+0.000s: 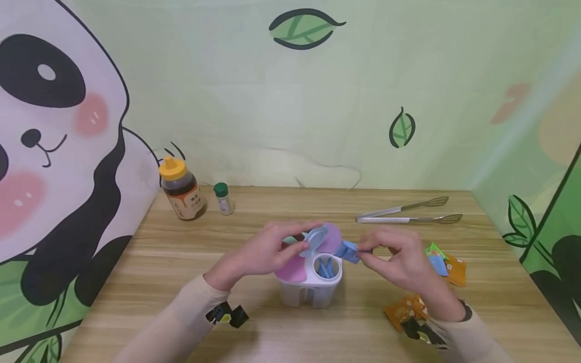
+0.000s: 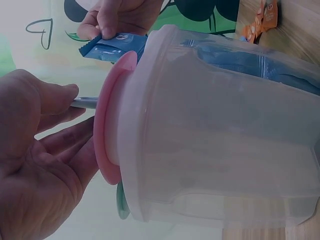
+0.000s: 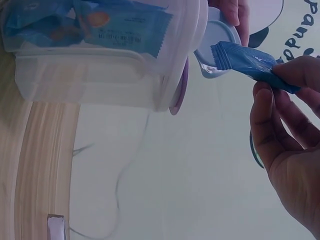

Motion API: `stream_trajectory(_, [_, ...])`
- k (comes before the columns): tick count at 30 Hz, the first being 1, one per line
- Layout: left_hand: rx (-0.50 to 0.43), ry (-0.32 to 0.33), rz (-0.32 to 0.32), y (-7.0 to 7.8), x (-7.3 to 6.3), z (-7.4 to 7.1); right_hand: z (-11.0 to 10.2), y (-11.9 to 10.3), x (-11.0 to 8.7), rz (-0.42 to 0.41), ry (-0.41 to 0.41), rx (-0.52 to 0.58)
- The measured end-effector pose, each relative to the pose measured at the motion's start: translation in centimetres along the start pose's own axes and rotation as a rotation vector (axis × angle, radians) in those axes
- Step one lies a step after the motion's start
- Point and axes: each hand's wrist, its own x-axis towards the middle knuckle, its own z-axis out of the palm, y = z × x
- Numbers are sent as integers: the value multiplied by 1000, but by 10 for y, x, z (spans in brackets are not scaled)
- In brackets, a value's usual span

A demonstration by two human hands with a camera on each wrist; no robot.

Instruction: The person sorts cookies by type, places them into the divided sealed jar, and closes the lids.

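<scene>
A clear plastic storage box (image 1: 313, 296) with a white top and several coloured round lids stands on the table. My left hand (image 1: 270, 249) pinches its light blue flip lid (image 1: 314, 241) between thumb and fingers, holding it raised. Below that lid, the round opening shows blue packets (image 1: 326, 268) inside; the right wrist view shows these packets (image 3: 120, 25) through the wall. My right hand (image 1: 399, 254) pinches another small blue packet (image 3: 252, 64) by one end, just right of the opening. The pink lid (image 2: 102, 135) and purple lid (image 1: 331, 238) lie down on the top.
Orange packets (image 1: 401, 308) and a small pile with an orange packet (image 1: 456, 271) lie on the right. Metal tongs (image 1: 399, 220) rest at the back right. A yellow-capped jar (image 1: 183, 194) and a green-capped shaker (image 1: 223, 199) stand at the back left.
</scene>
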Motion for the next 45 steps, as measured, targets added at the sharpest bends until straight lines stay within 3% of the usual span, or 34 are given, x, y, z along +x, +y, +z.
stream_trajectory(10, [-5,4,21,0,2,-2,13,1,1,-17,51,74])
stream_trajectory(21, [-5,-4,24,-1,2,-1,24,3,-1,34,71,103])
stream_trajectory(28, [-1,-9,2,0,2,-1,29,1,-3,96,42,110])
stream_trajectory(36, [2,-14,-18,1,1,0,33,1,-6,135,3,56])
stream_trajectory(45, [-8,-3,17,0,1,0,37,-5,-6,213,-24,-46])
